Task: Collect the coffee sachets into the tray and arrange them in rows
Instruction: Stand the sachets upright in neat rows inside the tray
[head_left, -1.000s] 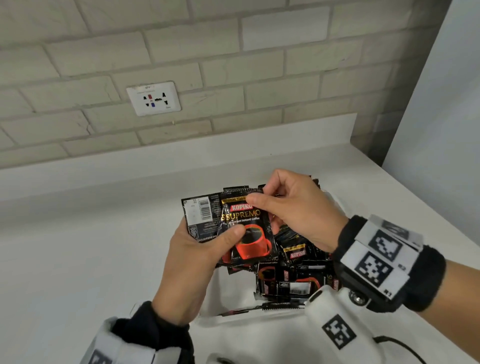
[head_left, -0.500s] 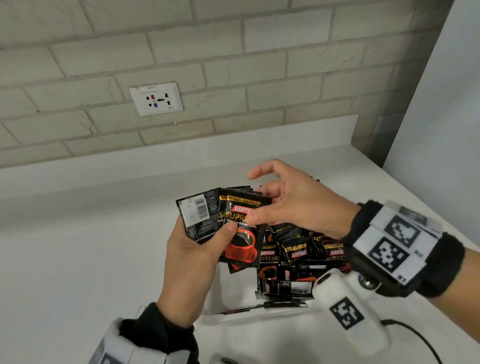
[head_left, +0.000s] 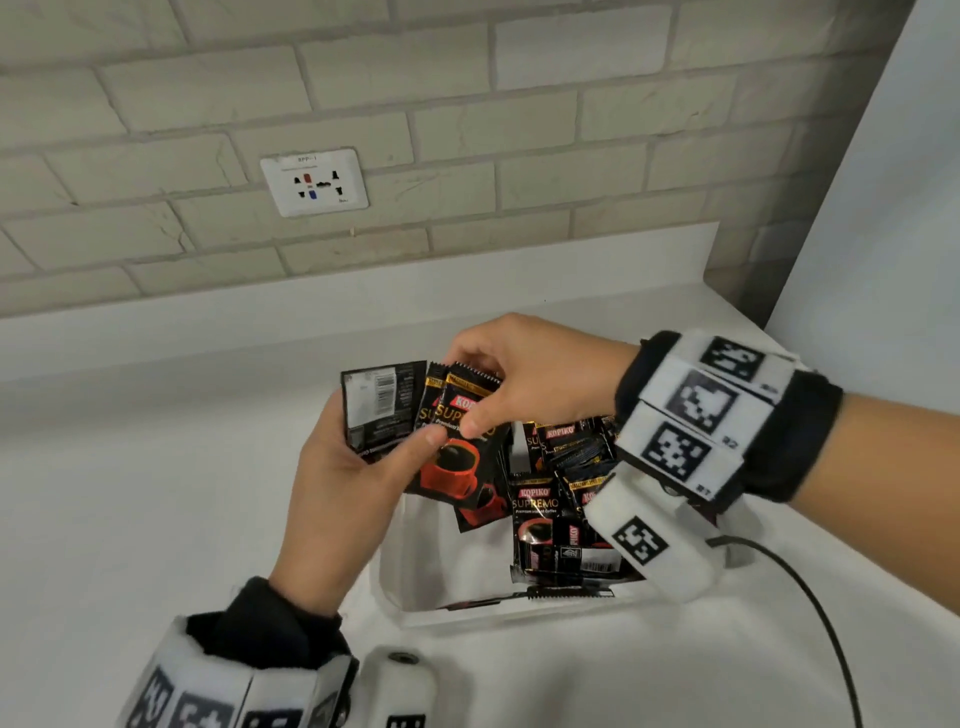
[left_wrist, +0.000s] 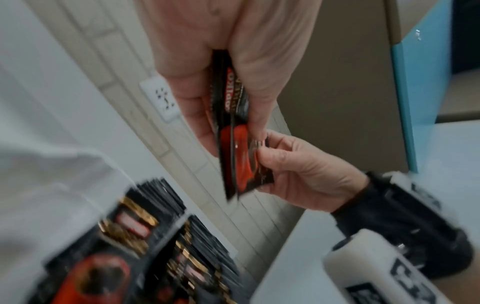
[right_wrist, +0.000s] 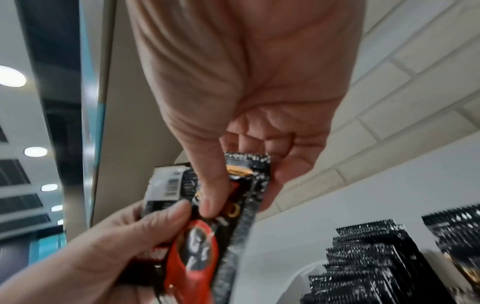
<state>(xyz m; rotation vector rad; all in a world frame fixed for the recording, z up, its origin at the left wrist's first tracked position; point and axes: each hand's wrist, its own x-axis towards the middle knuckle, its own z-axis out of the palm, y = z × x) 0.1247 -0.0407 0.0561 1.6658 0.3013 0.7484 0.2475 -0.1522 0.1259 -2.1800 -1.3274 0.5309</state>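
Above a white countertop, I hold a small fan of black coffee sachets in my left hand, thumb pressed across their fronts and fingers curled behind them. One sachet at the left of the fan shows its back, with a barcode; the others face me, printed with a red cup. My right hand pinches the top of the front sachet between thumb and forefinger, the remaining fingers curled in behind it. From the right wrist, that pinch sits just above my left thumb, both hands gripping the same sachet. From the left wrist, the fan is seen edge-on, clamped between my fingers and thumb, with the right hand at its far end.

Directly below the hands stands a white tray on the countertop. A loose pile of sachets fills its right side, lying at mixed angles and overlapping; its left side shows bare floor. A wall socket is set in the pale brick wall behind.
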